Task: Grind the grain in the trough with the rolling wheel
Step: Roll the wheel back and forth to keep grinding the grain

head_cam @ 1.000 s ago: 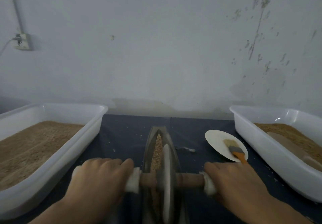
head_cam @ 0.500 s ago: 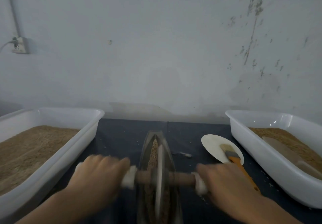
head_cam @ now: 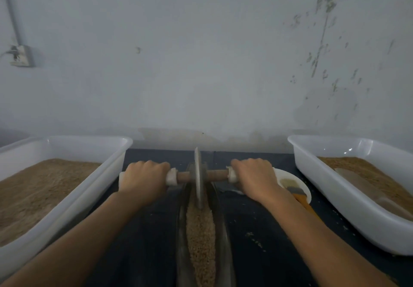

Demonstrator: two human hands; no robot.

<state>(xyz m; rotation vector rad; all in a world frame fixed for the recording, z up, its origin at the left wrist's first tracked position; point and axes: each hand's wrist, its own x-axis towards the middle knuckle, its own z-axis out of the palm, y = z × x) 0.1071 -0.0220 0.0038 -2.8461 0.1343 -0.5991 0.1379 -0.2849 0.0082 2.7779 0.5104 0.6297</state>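
A narrow boat-shaped metal trough (head_cam: 220, 226) lies lengthwise on the dark table, with a strip of brown grain (head_cam: 200, 231) along its groove. The thin metal rolling wheel (head_cam: 198, 177) stands on edge at the trough's far end, on a wooden axle (head_cam: 215, 174) with white-wrapped ends. My left hand (head_cam: 144, 180) grips the axle's left end. My right hand (head_cam: 254, 178) grips its right end. Both arms are stretched forward.
A white plastic tub of brown grain (head_cam: 67, 188) stands at the left. A second white tub (head_cam: 348, 188) with grain and a flat scoop stands at the right. A white dish (head_cam: 299, 182) holding an orange-handled brush (head_cam: 300, 196) sits beside my right hand. The wall is close behind.
Both hands have pushed the wheel away from me, from the trough's near part to its far end. The grain behind the wheel now lies uncovered.
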